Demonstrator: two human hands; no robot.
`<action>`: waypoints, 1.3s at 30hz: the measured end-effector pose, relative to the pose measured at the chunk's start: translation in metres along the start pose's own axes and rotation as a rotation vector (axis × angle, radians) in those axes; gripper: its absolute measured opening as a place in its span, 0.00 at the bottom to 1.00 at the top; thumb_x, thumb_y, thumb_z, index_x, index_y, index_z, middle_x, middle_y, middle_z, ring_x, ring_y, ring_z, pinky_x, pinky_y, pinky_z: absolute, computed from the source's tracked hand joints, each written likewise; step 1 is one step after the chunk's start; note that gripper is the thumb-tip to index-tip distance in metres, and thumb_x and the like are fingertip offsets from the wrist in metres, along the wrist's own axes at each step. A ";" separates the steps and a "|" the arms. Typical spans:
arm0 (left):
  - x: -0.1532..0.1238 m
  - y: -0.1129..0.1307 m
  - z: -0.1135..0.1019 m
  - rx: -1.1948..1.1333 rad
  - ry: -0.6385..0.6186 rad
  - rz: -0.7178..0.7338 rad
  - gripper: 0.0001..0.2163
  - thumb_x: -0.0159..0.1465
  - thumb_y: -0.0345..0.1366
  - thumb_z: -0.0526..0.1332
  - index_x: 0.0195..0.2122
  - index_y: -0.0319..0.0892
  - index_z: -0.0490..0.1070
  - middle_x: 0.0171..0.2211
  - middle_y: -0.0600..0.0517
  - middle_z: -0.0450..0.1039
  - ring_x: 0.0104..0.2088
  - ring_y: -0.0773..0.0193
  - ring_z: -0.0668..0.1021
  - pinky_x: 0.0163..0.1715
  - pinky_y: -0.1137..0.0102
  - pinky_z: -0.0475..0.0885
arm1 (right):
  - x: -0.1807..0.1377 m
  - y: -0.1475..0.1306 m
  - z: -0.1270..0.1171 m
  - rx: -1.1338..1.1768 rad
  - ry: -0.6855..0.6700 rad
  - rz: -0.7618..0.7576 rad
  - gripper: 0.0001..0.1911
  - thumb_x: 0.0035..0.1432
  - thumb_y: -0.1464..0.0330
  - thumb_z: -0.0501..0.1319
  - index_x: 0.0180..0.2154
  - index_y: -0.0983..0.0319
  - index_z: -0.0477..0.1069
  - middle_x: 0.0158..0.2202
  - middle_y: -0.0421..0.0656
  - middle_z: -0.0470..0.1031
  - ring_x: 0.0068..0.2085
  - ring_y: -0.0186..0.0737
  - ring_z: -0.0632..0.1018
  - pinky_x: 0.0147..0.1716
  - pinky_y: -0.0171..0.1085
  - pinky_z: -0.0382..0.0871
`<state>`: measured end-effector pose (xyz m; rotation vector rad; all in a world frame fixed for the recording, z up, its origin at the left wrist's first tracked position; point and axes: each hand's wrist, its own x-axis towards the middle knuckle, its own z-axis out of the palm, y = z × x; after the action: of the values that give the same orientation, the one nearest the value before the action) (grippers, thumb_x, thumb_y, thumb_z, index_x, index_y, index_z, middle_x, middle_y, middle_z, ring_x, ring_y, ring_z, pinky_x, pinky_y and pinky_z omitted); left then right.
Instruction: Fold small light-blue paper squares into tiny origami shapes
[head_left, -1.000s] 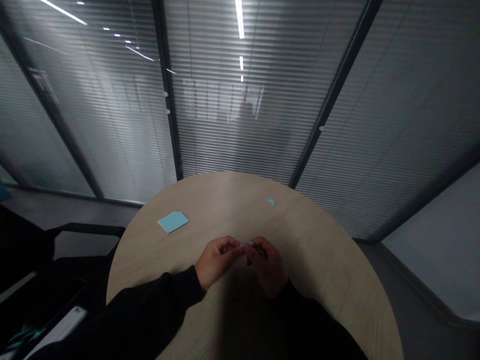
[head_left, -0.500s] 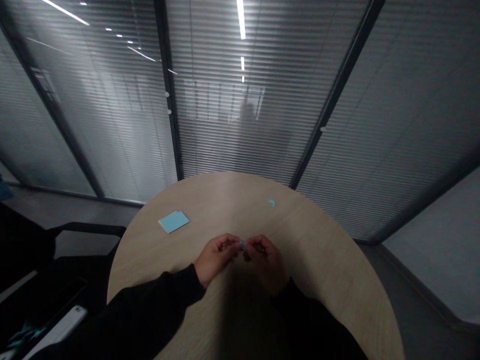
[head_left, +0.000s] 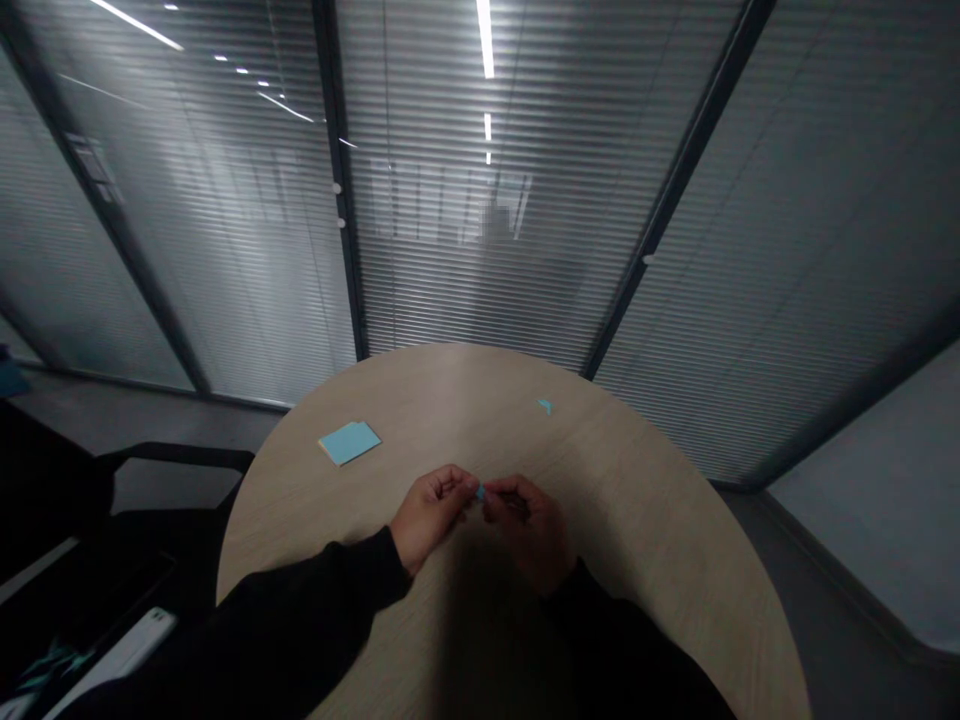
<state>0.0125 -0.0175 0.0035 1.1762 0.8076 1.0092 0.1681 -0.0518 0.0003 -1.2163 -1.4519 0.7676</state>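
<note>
My left hand (head_left: 431,518) and my right hand (head_left: 526,530) meet above the round light-wood table (head_left: 457,400), near its middle. A small light-blue piece of paper (head_left: 480,491) shows between their fingertips, and most of it is hidden by my fingers. It looks pinched by both hands. Farther up and left, a light-blue pad of sticky notes (head_left: 349,443) lies flat on the table. A tiny curved blue scrap (head_left: 544,405) lies near the far edge, beyond my right hand.
Frosted glass partitions (head_left: 480,260) with blinds stand behind the table, with a blurred figure beyond them. A black chair (head_left: 176,480) stands at the left, with a white object (head_left: 127,650) low beside it. Grey floor (head_left: 817,570) surrounds the table on the right.
My hands have drawn closer together, and less of the blue paper shows between them. The view has shifted very slightly, while the pad and the scrap stay in place on the table.
</note>
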 end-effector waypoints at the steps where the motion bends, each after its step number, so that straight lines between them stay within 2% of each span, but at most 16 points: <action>1: 0.000 0.000 0.000 0.002 0.005 0.001 0.19 0.55 0.51 0.66 0.30 0.38 0.69 0.22 0.56 0.67 0.21 0.74 0.65 0.21 0.77 0.57 | 0.000 0.000 0.000 0.010 0.001 0.011 0.13 0.58 0.59 0.61 0.35 0.62 0.72 0.25 0.42 0.77 0.27 0.37 0.78 0.28 0.34 0.72; 7: 0.003 -0.003 -0.002 0.042 -0.035 0.000 0.20 0.56 0.52 0.65 0.35 0.37 0.72 0.25 0.54 0.69 0.22 0.72 0.68 0.23 0.76 0.62 | 0.001 -0.004 0.003 0.048 0.041 0.061 0.15 0.57 0.56 0.61 0.35 0.63 0.72 0.25 0.43 0.77 0.27 0.39 0.78 0.28 0.34 0.71; 15: 0.003 -0.003 -0.005 0.027 -0.001 0.013 0.18 0.56 0.51 0.65 0.30 0.38 0.70 0.21 0.57 0.66 0.19 0.74 0.63 0.20 0.77 0.55 | 0.002 0.006 0.004 0.159 0.021 0.102 0.22 0.60 0.51 0.57 0.38 0.64 0.72 0.28 0.43 0.75 0.28 0.38 0.77 0.30 0.36 0.72; 20: 0.004 -0.003 -0.006 0.019 0.025 0.011 0.20 0.55 0.52 0.66 0.32 0.38 0.70 0.20 0.59 0.64 0.17 0.75 0.60 0.18 0.76 0.50 | 0.001 0.007 0.006 0.144 -0.068 0.106 0.20 0.60 0.51 0.58 0.33 0.63 0.70 0.27 0.41 0.72 0.27 0.35 0.74 0.27 0.34 0.69; 24: 0.004 -0.002 -0.005 0.025 0.016 0.000 0.20 0.55 0.53 0.66 0.31 0.38 0.69 0.20 0.59 0.64 0.18 0.74 0.62 0.19 0.76 0.52 | -0.001 0.003 0.006 0.059 -0.146 0.091 0.18 0.62 0.54 0.56 0.31 0.63 0.70 0.25 0.40 0.71 0.26 0.34 0.71 0.26 0.33 0.65; 27: 0.004 0.000 -0.004 0.050 -0.021 0.001 0.20 0.55 0.53 0.65 0.32 0.39 0.69 0.20 0.58 0.64 0.19 0.74 0.62 0.20 0.75 0.53 | -0.001 0.001 0.005 0.063 -0.136 0.080 0.17 0.61 0.56 0.55 0.28 0.62 0.68 0.23 0.38 0.68 0.25 0.34 0.69 0.26 0.33 0.64; 32: 0.002 0.004 -0.005 0.109 -0.114 0.009 0.19 0.57 0.53 0.64 0.31 0.38 0.70 0.23 0.55 0.68 0.20 0.72 0.64 0.21 0.75 0.56 | 0.002 0.003 0.001 0.148 -0.115 0.144 0.15 0.57 0.59 0.56 0.23 0.61 0.64 0.21 0.37 0.63 0.23 0.33 0.66 0.24 0.33 0.62; 35: 0.002 0.004 -0.007 0.139 -0.153 0.052 0.19 0.58 0.52 0.63 0.29 0.38 0.70 0.22 0.55 0.68 0.22 0.71 0.66 0.23 0.74 0.59 | 0.002 0.007 0.000 0.139 -0.144 0.133 0.15 0.57 0.60 0.55 0.22 0.61 0.63 0.19 0.36 0.62 0.22 0.32 0.65 0.23 0.32 0.59; 39: 0.003 0.001 -0.008 0.152 -0.189 0.138 0.18 0.60 0.50 0.62 0.30 0.38 0.70 0.26 0.52 0.72 0.27 0.68 0.71 0.30 0.72 0.64 | 0.000 0.007 0.000 0.069 -0.177 0.075 0.18 0.60 0.57 0.55 0.23 0.61 0.63 0.20 0.35 0.62 0.23 0.32 0.64 0.24 0.32 0.58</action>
<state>0.0063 -0.0117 0.0027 1.4513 0.6690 0.9435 0.1704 -0.0492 -0.0064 -1.1792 -1.5159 0.9901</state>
